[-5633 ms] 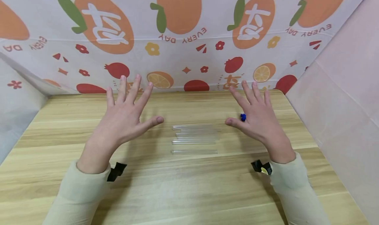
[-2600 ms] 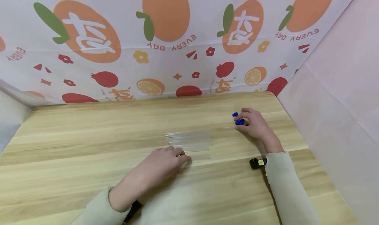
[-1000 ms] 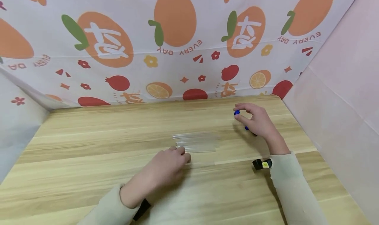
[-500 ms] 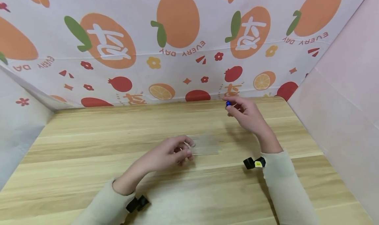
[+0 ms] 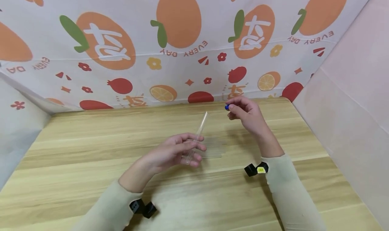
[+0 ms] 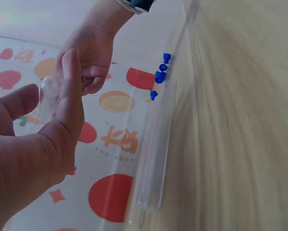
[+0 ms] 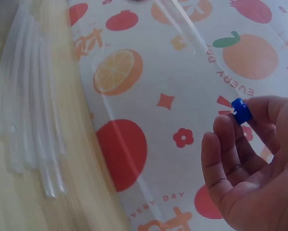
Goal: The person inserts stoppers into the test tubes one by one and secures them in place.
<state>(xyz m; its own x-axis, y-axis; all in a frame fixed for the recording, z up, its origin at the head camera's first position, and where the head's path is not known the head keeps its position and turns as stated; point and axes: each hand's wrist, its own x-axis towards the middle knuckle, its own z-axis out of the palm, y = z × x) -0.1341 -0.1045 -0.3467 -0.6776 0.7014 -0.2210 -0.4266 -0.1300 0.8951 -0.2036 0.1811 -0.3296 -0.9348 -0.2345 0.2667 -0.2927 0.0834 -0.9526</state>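
My left hand (image 5: 173,151) holds a clear glass test tube (image 5: 203,121) between thumb and fingers, raised off the table and slanting up toward the back. In the left wrist view part of the tube (image 6: 47,98) shows between thumb and fingers. To the right, my right hand (image 5: 252,119) pinches a small blue cap (image 7: 241,111) between thumb and index finger, above the table. The cap (image 5: 227,107) is apart from the tube's upper end. More clear tubes (image 7: 33,96) lie side by side on the table, partly hidden by my left hand in the head view.
Several blue caps (image 6: 160,76) lie on the table beyond the tubes in the left wrist view. A fruit-print cloth (image 5: 179,69) hangs along the back edge of the wooden table (image 5: 91,133). A pale cloth wall (image 5: 352,89) stands at the right.
My left hand has lifted one tube off the table and turned it upward. The right hand has picked up a blue cap and moved left with it, nearer the left hand.
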